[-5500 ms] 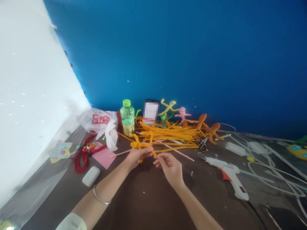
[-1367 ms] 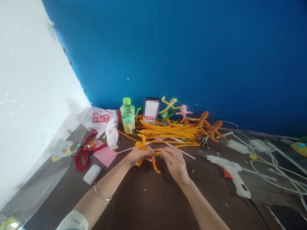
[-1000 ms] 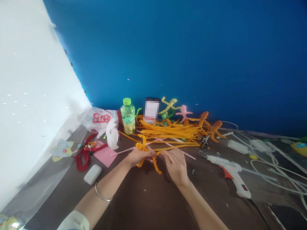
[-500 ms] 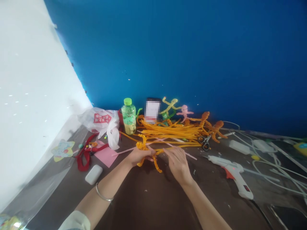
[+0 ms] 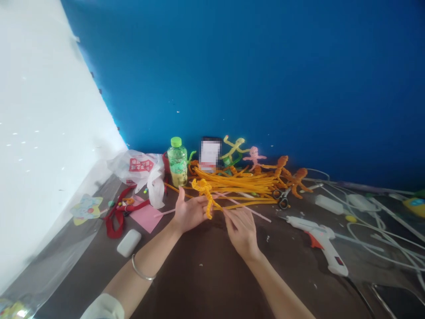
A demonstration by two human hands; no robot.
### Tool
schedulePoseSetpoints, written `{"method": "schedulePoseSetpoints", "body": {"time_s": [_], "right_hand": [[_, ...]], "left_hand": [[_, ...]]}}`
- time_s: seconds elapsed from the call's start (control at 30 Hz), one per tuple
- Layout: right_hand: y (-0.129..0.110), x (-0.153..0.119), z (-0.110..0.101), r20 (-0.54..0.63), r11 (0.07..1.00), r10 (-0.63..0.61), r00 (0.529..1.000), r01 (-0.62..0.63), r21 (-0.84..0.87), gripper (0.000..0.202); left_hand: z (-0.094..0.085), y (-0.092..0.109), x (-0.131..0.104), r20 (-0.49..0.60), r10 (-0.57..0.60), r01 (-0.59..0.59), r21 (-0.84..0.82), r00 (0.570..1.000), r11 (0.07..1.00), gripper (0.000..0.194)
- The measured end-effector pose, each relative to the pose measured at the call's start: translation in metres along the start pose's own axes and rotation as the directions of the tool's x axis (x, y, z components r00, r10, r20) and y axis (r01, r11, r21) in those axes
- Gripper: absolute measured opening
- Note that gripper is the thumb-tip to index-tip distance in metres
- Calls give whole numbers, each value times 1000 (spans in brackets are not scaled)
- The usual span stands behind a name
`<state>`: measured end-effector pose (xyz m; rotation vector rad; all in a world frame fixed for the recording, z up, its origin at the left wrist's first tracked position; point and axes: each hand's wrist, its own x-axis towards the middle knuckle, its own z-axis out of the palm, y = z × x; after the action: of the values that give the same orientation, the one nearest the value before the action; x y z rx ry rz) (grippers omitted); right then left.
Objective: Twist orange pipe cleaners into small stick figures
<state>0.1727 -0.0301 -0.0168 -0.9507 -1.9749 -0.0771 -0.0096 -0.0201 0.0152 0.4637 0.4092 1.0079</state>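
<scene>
An orange pipe-cleaner figure (image 5: 205,191) with coiled parts hangs between my hands over the brown table (image 5: 195,283). One thin limb of it ends at the fingertips of my right hand (image 5: 242,230), which pinches it. My left hand (image 5: 191,215) is open beside the figure, thumb raised and palm turned up; whether its fingers touch the figure is hard to tell. Just behind lies a pile of loose orange pipe cleaners (image 5: 239,182). Scissors (image 5: 281,197) with dark handles rest at the pile's right end.
A green-capped bottle (image 5: 178,166), white plastic bag (image 5: 136,165) and pink paper (image 5: 148,218) stand or lie to the left, near a white case (image 5: 129,243). On the right are a glue gun (image 5: 323,237), white cables (image 5: 375,226) and a phone (image 5: 400,301). Finished-looking pipe-cleaner figures (image 5: 255,156) line the back.
My left hand has let go and opened its palm upward. The orange figure has swung up and turned, now held by a limb in my right hand, which has closed to a pinch.
</scene>
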Motion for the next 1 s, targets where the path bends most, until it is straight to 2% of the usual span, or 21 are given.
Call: {"method": "schedulePoseSetpoints", "body": {"time_s": [0.07, 0.13, 0.2, 0.27, 0.37, 0.47, 0.53, 0.63, 0.73, 0.83, 1.0], "right_hand": [[-5, 0, 0, 8, 999, -13, 1000, 14, -30, 29], [-9, 0, 0, 17, 999, -20, 1000, 21, -45, 29], [-12, -1, 0, 34, 999, -29, 999, 30, -25, 29], [-14, -1, -1, 61, 998, -42, 997, 40, 38, 26], [-16, 1, -1, 57, 986, 10, 998, -19, 164, 21], [-14, 5, -3, -34, 962, 174, 984, -163, 220, 23], [-9, 8, -3, -104, 963, 216, 971, -194, 187, 28], [-1, 11, -1, -139, 989, 137, 981, -127, 77, 36], [7, 9, 1, -99, 996, 92, 991, -92, -4, 38], [11, 7, 2, -78, 996, 80, 994, -83, -38, 30], [10, 5, -1, -42, 998, 44, 998, -46, -48, 15]], "left_hand": [[-1, -4, 0, 6, 34, -34, 12, 999, 999, 61], [-2, -8, 1, -1, 56, -56, 86, 998, 995, 43], [-3, -12, 3, -34, 86, -79, 172, 996, 982, 29], [-4, -14, 4, -68, 106, -89, 212, 992, 973, 24], [-4, -14, 5, -69, 79, -63, 213, 994, 975, 27], [-3, -15, 6, -37, 19, -9, 253, 999, 967, 31], [-3, -16, 7, -21, -23, 28, 292, 1000, 956, 34], [-3, -17, 6, -20, -70, 73, 360, 997, 930, 37], [-1, -15, 2, -18, -113, 110, 416, 993, 902, 39], [1, -11, -1, 4, -126, 112, 433, 992, 895, 38], [1, -8, -2, -2, -86, 79, 420, 996, 904, 38]]}}
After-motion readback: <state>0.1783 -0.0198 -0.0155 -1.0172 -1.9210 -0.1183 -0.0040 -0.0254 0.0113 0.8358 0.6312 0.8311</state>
